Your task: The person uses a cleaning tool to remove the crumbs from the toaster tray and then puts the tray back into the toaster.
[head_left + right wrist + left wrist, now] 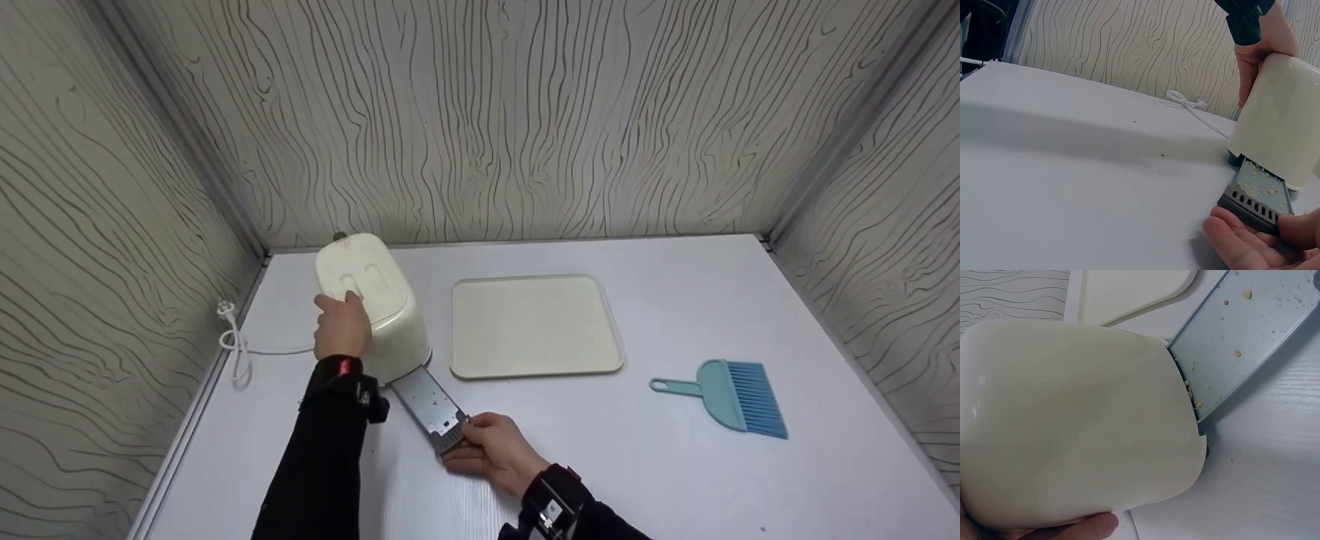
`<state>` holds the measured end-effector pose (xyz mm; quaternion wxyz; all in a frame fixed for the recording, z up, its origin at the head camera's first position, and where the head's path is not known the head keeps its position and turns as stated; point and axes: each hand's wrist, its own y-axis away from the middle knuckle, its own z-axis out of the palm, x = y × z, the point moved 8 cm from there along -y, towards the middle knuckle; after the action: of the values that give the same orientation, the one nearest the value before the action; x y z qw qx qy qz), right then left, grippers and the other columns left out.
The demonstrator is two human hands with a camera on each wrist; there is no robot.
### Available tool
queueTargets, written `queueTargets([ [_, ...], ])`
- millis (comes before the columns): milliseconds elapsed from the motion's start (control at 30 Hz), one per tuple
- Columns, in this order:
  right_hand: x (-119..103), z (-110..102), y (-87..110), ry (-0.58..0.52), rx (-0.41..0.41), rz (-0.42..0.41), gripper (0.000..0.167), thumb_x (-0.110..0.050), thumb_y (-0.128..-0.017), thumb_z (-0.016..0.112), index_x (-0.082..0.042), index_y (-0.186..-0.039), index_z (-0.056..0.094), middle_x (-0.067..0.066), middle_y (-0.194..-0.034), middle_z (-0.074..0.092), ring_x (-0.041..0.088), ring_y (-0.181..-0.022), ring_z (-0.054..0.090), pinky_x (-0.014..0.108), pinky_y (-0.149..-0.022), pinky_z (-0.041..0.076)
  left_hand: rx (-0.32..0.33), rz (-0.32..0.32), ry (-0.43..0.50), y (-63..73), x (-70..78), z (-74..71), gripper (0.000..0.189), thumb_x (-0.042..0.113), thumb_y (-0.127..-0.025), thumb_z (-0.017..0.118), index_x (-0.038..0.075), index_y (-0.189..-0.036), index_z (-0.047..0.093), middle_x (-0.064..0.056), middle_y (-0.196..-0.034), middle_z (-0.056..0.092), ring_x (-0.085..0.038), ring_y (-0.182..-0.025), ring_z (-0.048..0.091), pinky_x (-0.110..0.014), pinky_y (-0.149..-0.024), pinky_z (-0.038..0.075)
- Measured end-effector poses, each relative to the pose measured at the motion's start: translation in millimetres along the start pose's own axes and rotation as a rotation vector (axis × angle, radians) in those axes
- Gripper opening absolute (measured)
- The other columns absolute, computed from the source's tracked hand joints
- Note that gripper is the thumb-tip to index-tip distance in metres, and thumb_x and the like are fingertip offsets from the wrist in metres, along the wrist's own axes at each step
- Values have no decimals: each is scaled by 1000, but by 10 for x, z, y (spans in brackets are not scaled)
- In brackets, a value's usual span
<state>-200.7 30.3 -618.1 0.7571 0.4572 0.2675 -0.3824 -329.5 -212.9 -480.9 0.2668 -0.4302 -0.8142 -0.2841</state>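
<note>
A cream toaster (397, 341) stands at the left of the table, its two-slot top seen from above. My left hand (341, 326) grips its near left side, thumb up by the top edge. Out of the toaster's base slants a metal crumb tray (427, 401), its inner end hidden inside. My right hand (499, 450) pinches the tray's dark slotted end (1249, 208), thumb above and fingers beneath. Yellowish crumbs (1237, 353) lie on the tray, thickest near the toaster in the left wrist view.
To the toaster's right lies a cream rectangular tray (536, 326). Farther right is a light-blue brush with a dustpan (724, 394). A white cord with a plug (236, 341) trails left of the toaster. Small crumbs (1162, 154) dot the white table (1100, 202). Patterned walls stand behind and beside it.
</note>
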Motion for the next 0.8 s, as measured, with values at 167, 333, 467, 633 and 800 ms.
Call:
queueTargets([
  [167, 5, -33, 20, 5, -1, -7, 18, 1, -100, 55, 10, -114, 47, 31, -99, 71, 35, -84, 76, 51, -85, 63, 2, -3, -5, 6, 8, -5, 63, 42, -110, 22, -8, -147, 20, -36, -131, 55, -54, -120, 56, -64, -100, 50],
  [333, 18, -69, 47, 0, 2, 3, 21, 1, -100, 55, 11, -116, 47, 31, -103, 71, 36, -86, 76, 50, -86, 63, 18, 5, -2, 14, 11, -10, 62, 43, -110, 22, -8, -145, 23, -36, -130, 55, -55, -118, 57, -65, -98, 50],
  [467, 28, -89, 72, 0, 4, 14, 22, 0, -101, 55, 11, -118, 47, 30, -103, 71, 35, -86, 76, 50, -87, 63, 23, 14, -3, 12, 15, -9, 62, 42, -110, 22, -9, -144, 24, -36, -128, 56, -55, -117, 58, -65, -97, 51],
  [633, 48, -104, 96, -2, -6, 32, 24, -1, -101, 55, 11, -120, 46, 30, -102, 71, 36, -86, 76, 51, -87, 63, 13, 16, -10, -3, 7, -4, 62, 42, -110, 21, -9, -144, 23, -36, -127, 56, -55, -116, 58, -64, -96, 51],
  [800, 65, -135, 115, -3, -19, 42, 22, -2, -103, 54, 10, -119, 45, 31, -102, 71, 36, -86, 76, 52, -88, 62, 0, 4, 1, -22, -13, 5, 62, 43, -109, 21, -8, -145, 23, -35, -128, 56, -53, -116, 59, -63, -97, 51],
])
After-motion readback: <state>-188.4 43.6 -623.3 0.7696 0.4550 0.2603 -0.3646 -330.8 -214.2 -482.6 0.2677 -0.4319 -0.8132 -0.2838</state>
